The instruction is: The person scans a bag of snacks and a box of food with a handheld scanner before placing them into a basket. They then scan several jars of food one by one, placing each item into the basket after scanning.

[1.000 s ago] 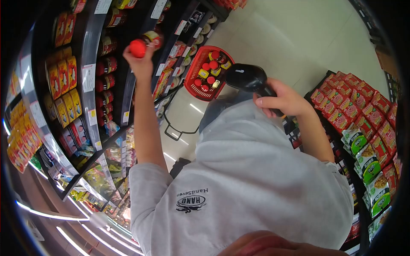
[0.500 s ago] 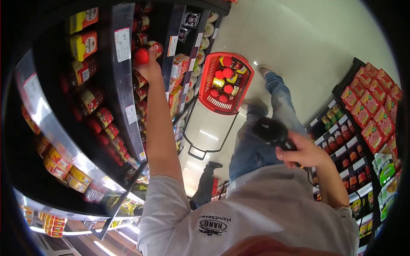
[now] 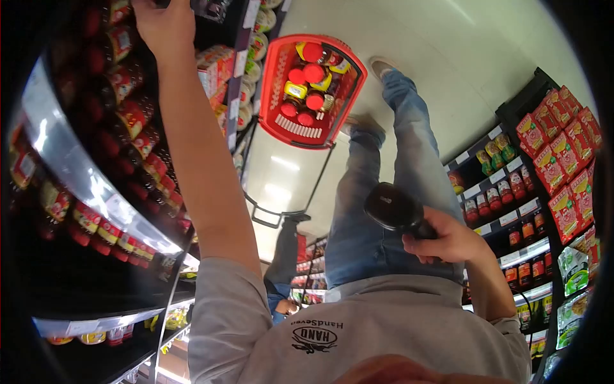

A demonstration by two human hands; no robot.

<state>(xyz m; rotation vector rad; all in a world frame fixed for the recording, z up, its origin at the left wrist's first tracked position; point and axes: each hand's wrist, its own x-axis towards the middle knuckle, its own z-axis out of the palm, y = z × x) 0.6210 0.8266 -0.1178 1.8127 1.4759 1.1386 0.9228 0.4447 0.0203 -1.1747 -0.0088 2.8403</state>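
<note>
At the upper left, my left hand [image 3: 165,27] reaches up to the dark shelf, beside rows of jars with red lids. The frame's top edge cuts off its fingers, so whether anything is in them is hidden. In front of my jeans, my right hand [image 3: 448,237] is wrapped around the handle of a black handheld scanner [image 3: 394,208] with a rounded, glossy head. A red shopping basket [image 3: 348,105] stands on the floor ahead, beside the shelf. Inside it are several jars [image 3: 313,73] with red lids and some yellow-labelled packages.
Shelves of red-lidded jars [image 3: 137,115] line my left, with round white-lidded tubs [image 3: 254,48] farther along. On my right stands a rack with red packets [image 3: 556,153] and small jars [image 3: 505,191]. Another person's dark-trousered leg [image 3: 283,256] shows behind my left arm.
The view has shifted, and the basket now appears higher and farther left. My left hand, earlier around a red-lidded jar at the shelf, is now partly out of frame. My right hand keeps the scanner.
</note>
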